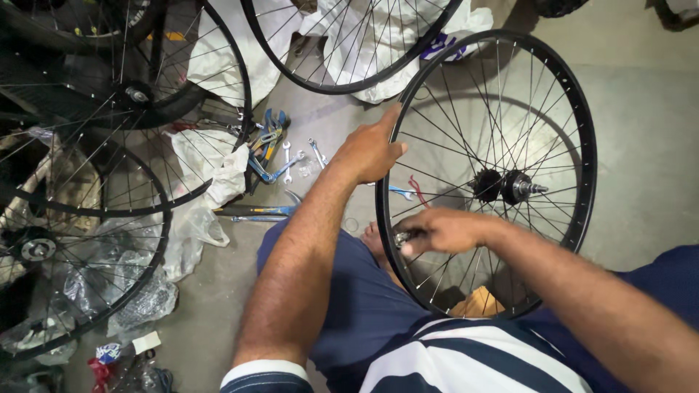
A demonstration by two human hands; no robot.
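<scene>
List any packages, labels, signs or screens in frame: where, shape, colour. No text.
White card label: floor, bottom left, small flat rectangle.
Small packet: beside the label, crumpled, blue and white.
Clear plastic bags: floor left of the person's knee, crumpled, see-through.
White wrapping: top, under the black wheels, loose sheets.
No signs or screens visible.

A bare black wheel (575, 109) is standing upright on the concrete floor (641, 175), its hub (506, 187) at centre. The left hand (370, 151) is gripping the rim's upper left edge, while the right hand (437, 231) is pinching a small metal tool (402, 237) against the rim lower down. Wrenches (291, 161) and pliers (268, 138) are lying nearby, beside other spoked wheels (226, 87) and white plastic wrapping (211, 164)
</scene>
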